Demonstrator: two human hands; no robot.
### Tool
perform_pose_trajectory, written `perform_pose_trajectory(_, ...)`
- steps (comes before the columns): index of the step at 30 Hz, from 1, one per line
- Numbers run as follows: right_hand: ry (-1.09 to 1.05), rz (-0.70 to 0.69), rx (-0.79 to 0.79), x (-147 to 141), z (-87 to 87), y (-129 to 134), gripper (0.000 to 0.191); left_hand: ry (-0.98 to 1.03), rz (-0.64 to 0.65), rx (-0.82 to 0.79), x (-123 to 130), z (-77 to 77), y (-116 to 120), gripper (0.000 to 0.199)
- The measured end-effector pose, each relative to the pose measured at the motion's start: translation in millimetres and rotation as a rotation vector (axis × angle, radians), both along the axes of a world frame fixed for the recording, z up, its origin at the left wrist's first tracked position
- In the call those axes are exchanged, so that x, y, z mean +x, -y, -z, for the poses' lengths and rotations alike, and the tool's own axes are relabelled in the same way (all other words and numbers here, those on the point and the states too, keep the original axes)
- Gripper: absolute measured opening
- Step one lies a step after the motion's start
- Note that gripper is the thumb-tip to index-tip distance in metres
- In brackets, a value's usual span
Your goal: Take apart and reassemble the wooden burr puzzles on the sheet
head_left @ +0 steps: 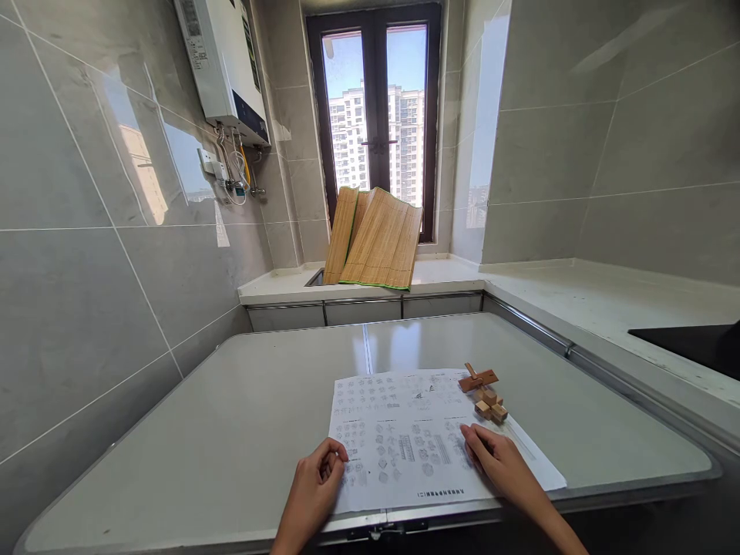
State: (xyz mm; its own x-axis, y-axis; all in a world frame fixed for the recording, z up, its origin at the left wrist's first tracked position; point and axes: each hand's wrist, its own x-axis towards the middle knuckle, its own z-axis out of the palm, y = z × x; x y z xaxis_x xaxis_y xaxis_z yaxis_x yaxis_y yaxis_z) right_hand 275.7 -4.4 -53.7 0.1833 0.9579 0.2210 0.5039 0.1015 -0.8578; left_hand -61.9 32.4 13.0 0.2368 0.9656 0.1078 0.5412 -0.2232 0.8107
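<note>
A printed sheet of paper (398,470), covered with rows of small puzzle-like line drawings, lies on the folding table near its front edge. My left hand (312,487) rests at the paper's lower left edge, its fingers curled in with nothing visible in them. On the paper's right side lies my right hand (498,461), fingers bent and pressed together, no object showing. Just beyond it sits a wooden interlocking block puzzle (491,406). Behind that, at the sheet's upper right corner, is a flat brown wooden piece puzzle (478,379) with crossed slats.
The white folding table (190,439) has a centre seam and metal rim. Behind it runs a white counter (445,271) with a folded bamboo mat (385,239) leaning by the window. A black cooktop (694,347) is at right; a water heater (223,69) hangs upper left.
</note>
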Motion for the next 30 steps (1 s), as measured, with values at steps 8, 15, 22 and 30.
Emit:
perform_pose_trajectory(8,-0.008,-0.006,-0.013,-1.0,-1.8,1.4,0.054,0.0,0.001,-0.008,-0.5,0.6,-0.3,0.021)
perform_pose_trajectory(15,-0.012,-0.004,-0.018,-1.5,-2.2,1.5,0.054,-0.005,0.0,-0.008,0.1,-0.5,-0.4,0.02)
perform_pose_trajectory(22,-0.013,-0.01,-0.023,-0.6,-0.2,0.8,0.054,0.006,0.005,-0.019,-0.2,-1.2,-0.3,0.021)
perform_pose_trajectory(30,0.008,0.001,-0.012,0.0,-0.1,0.1,0.056,0.01,0.0,-0.015,0.8,-2.3,0.9,0.022)
